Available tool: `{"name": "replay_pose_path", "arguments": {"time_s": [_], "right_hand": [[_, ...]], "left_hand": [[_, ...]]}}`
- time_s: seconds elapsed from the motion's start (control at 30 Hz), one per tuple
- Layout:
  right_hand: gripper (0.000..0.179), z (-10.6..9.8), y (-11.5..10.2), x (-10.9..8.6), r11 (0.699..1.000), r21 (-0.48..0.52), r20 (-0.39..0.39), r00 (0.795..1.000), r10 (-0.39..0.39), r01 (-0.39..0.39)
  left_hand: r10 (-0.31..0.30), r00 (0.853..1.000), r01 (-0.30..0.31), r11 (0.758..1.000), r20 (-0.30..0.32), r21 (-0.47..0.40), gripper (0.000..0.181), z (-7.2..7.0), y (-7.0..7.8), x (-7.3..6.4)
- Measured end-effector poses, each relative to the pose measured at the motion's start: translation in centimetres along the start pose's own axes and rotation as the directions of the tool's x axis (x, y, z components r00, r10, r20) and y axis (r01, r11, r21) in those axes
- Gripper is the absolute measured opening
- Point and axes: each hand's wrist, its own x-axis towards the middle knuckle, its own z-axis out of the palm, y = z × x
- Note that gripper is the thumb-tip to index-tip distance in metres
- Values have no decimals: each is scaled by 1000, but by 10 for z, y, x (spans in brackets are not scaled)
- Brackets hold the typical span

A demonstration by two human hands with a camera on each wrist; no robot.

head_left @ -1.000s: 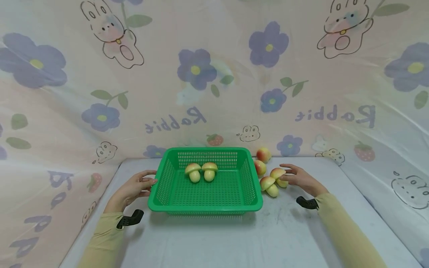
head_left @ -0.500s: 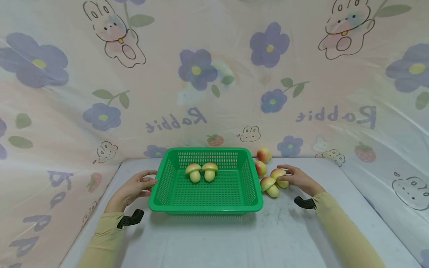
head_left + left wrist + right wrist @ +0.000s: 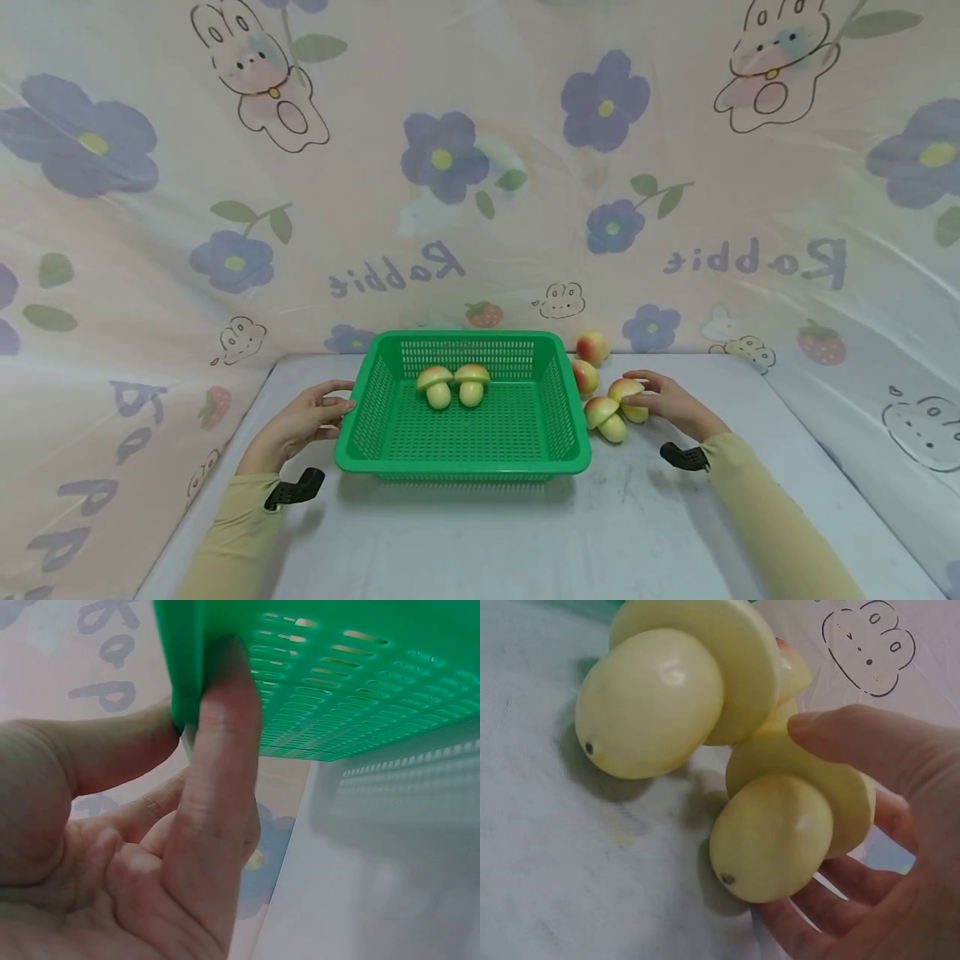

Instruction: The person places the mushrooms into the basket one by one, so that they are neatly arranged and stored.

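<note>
A green perforated plastic basket (image 3: 465,467) stands on the table with two toy mushrooms (image 3: 438,397) lying side by side in it. My left hand (image 3: 303,423) pinches its left rim; in the left wrist view the thumb (image 3: 124,750) is outside and a finger (image 3: 221,750) reaches under the rim. Right of the basket, my right hand (image 3: 670,404) grips a yellow toy mushroom (image 3: 772,838), thumb on its cap and other fingers round its far side. Another toy mushroom (image 3: 649,705) lies beside it, close to the basket.
Two red-and-yellow round fruits (image 3: 592,347) sit behind the mushrooms, along the basket's right side. A patterned cloth (image 3: 510,208) hangs behind the white table (image 3: 480,542).
My right hand has shifted slightly left and closer round the mushroom. The left hand stays at the basket rim, and the basket stays in place.
</note>
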Motion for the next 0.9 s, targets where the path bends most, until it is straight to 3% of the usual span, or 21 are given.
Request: {"name": "replay_pose_path", "arguments": {"time_s": [0.33, 0.6, 0.9], "right_hand": [[66, -4, -1, -13, 999, -32, -12, 1000, 4, -5], [69, -7, 5, -24, 998, -27, -48, 997, 63, -64], [70, -12, -2, -40, 1000, -6, -72, 997, 24, -25]], "left_hand": [[-9, 1000, 9, 1000, -10, -5, 56, 1, 0, 2], [-10, 1000, 10, 1000, -11, -4, 56, 2, -2, 1], [-5, 1000, 5, 1000, -7, -2, 56, 0, -1, 1]]}}
